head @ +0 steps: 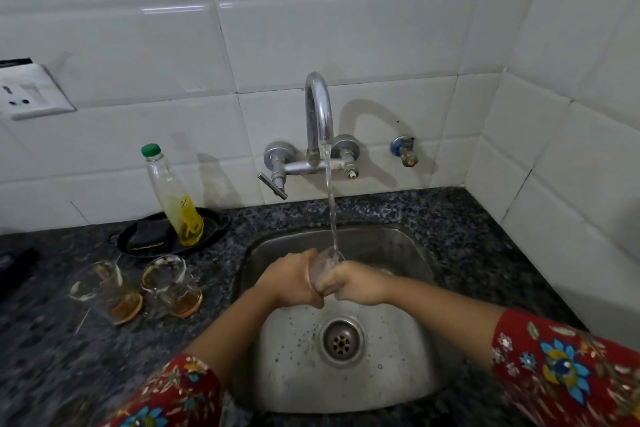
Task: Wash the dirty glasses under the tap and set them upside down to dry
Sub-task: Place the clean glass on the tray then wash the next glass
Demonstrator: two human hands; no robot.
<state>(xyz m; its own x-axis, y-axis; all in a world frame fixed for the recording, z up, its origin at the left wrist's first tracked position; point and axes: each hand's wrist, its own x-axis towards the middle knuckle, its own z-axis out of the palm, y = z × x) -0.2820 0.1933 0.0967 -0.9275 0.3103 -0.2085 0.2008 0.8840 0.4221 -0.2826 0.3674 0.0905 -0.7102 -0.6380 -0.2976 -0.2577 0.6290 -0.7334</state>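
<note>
Speckled dark granite counter (398, 215) surrounds a steel sink basin (408, 340), over which the left hand (294, 282) and right hand (358, 284) both clasp a clear glass tumbler (323, 269) under the curved chrome tap (318, 107), while two dirty amber-stained glasses (138, 288) wait upright on the counter's left.

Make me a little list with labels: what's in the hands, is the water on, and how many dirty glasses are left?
in hands: one glass, held by left hand and right hand over the sink
tap: running, water hits the glass
dirty glasses waiting: two, upright on the counter, brown dregs inside
glasses drying upside down: none seen
soap bottle: behind them
</note>
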